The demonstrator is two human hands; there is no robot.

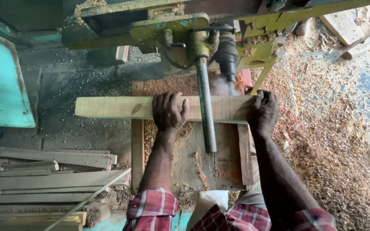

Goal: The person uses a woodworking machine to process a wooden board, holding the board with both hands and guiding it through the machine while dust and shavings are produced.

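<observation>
A long pale wooden plank (116,107) lies crosswise on a wooden work table (232,167) under a green and yellow drilling machine (180,25). My left hand (169,112) presses down on the plank near its middle, fingers curled over its far edge. My right hand (263,112) grips the plank's right end. A dark metal lever handle (206,107) hangs down between the two hands, across the plank. The machine's dark spindle (228,55) stands just beyond the plank, with a blur of dust at its tip.
Several cut wooden boards (43,179) are stacked at the lower left. Sawdust and shavings (335,154) cover the floor on the right. A turquoise panel (1,81) stands at the far left. Wood offcuts (343,25) lie at the top right.
</observation>
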